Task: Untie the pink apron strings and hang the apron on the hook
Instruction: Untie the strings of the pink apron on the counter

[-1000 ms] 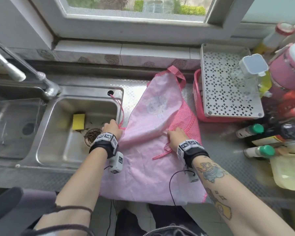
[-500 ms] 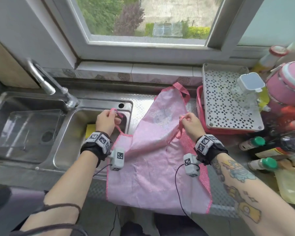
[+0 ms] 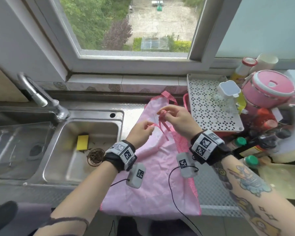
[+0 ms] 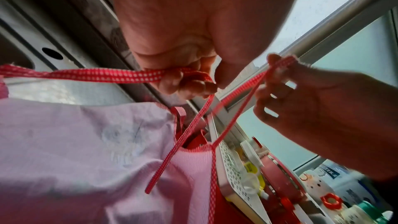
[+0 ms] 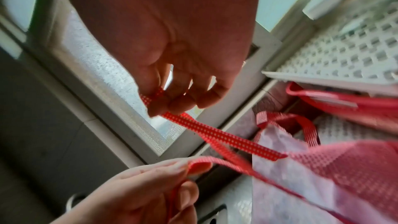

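thin pink apron (image 3: 153,176) flat mid-frame | my left hand (image 3: 140,132) pinches dotted ribbon strings (image 3: 162,128) | my right hand (image 3: 177,120) pinches other string, raised

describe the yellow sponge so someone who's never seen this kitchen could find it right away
Start at the steel double sink left of the pink apron and look into its right-hand basin, the one nearer the apron. The yellow sponge lies flat on the basin floor, just behind the round drain strainer. It is the only bright yellow rectangle among the grey metal there.
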{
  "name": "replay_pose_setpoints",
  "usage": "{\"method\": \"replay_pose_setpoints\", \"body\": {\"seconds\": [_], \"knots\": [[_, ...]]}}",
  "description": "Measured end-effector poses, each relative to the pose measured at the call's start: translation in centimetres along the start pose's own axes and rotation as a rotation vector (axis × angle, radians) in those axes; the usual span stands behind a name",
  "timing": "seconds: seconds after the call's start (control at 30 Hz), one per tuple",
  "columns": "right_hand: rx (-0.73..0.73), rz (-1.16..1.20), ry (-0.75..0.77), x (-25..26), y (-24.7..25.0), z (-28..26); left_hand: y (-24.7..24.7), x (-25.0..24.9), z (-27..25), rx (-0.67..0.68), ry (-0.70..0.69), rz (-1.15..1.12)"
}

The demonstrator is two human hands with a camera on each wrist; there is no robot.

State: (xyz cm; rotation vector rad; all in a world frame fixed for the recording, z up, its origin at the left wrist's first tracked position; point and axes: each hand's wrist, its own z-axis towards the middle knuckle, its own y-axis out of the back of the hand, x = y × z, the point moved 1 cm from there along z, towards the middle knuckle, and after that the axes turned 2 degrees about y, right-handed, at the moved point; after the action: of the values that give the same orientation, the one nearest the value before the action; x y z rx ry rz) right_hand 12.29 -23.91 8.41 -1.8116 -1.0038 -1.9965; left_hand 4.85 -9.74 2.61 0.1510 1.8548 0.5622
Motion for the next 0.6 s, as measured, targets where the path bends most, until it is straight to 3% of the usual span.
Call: {"method": "replay_pose_setpoints", "body": {"seconds": [0.13, 0.23, 0.37, 0.5, 0.6], "knots": [[-0.06, -0.437, 0.148, 0.0, -0.5, -0.7, -0.9, 0.2, -0.2, 0.135, 0.027, -0.044], [-0.071, -0.568, 0.25, -0.1, -1.9, -1.2, -0.9, -0.5, -1.0, 0.207, -0.055, -0.068], [-0.006, -0.596, 0.33, 0.3, -3.6, -1.4, -0.4, -1.1, -1.2, 0.153, -0.229, 0.081], [0.102, -0.587, 0.384, 1.3, -4.2, -1.8, -0.3, -0.9, -1.5, 0.118, -0.344, 0.067], [0.175, -0.313, 0.205, 1.5, -4.2, -1.8, 0.0, -0.3, -1.6, 0.063, -0.266, -0.12]]}}
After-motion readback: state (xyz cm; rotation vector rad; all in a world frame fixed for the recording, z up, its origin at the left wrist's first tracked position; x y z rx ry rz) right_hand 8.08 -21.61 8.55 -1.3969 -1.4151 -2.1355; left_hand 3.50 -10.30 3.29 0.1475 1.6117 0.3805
